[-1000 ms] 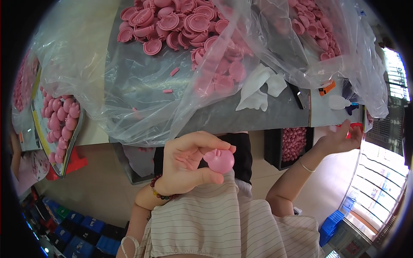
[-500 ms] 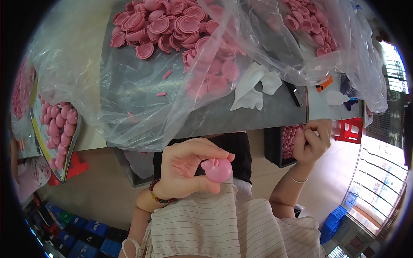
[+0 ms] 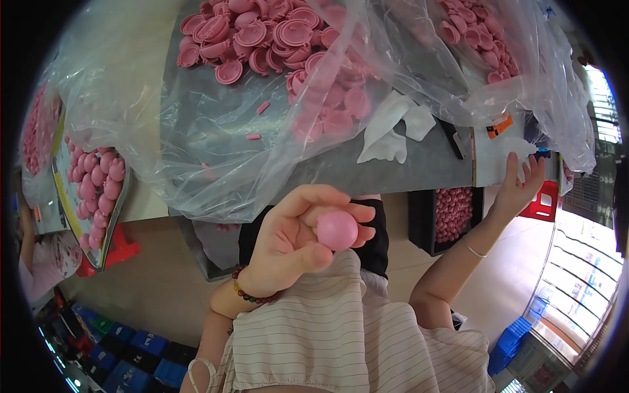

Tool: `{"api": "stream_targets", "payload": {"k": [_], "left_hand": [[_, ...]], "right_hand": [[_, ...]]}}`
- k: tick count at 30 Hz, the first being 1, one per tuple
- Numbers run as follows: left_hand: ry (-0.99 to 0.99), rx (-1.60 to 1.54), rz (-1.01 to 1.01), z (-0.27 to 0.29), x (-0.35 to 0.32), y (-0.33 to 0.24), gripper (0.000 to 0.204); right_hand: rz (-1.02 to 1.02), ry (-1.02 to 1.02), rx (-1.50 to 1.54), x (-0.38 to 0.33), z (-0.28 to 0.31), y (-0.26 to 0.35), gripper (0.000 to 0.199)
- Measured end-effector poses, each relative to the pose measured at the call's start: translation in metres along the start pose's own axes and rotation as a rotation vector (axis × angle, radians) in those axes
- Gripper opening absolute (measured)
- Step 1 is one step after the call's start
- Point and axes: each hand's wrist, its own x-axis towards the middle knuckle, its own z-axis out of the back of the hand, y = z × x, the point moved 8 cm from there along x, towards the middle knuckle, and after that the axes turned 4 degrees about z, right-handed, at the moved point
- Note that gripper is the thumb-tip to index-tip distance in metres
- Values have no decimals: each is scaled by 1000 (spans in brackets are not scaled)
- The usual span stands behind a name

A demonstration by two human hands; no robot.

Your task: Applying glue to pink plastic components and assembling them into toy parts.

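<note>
My left hand (image 3: pixel 298 239) is closed round a smooth pink ball (image 3: pixel 337 230) in front of my striped top, below the table edge. Thumb and fingers cup it, and its round side faces up. Over at the table's right end, my right hand (image 3: pixel 522 183) stretches out with its fingers apart and nothing seen in them. Its fingertips are at a white plastic bottle (image 3: pixel 517 145); I cannot tell whether they touch it. A heap of pink half shells (image 3: pixel 255 36) lies on the grey tabletop (image 3: pixel 393 173), partly under clear plastic sheeting (image 3: pixel 229 190).
A black bin (image 3: pixel 419 223) of small pink pieces stands below the table's right part. White cloth (image 3: pixel 396 128), a black bar-shaped object (image 3: pixel 452 139) and an orange object (image 3: pixel 499 126) lie nearby. At left, a tray of pink balls (image 3: pixel 98 183) adjoins the table; a red stool (image 3: pixel 118 247) stands below.
My right hand has moved from beside the black bin, up and right to the bottle, and its curled fingers have opened. The ball in my left hand has turned, hiding its small projections.
</note>
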Motion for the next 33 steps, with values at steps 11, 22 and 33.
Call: {"api": "stream_targets", "payload": {"k": [11,22,33], "left_hand": [[12,18,29,7,-8,-3,56],[-1160,1893,-808,34,-94,-192,29],[-1574,2440,-592,65,-93,-231,32]], "right_hand": [[-94,211,443,-13,-23,53,36],[-182,551,816,-73,-58,101,55],[-111,510,828,-79,-45,104,53]]}}
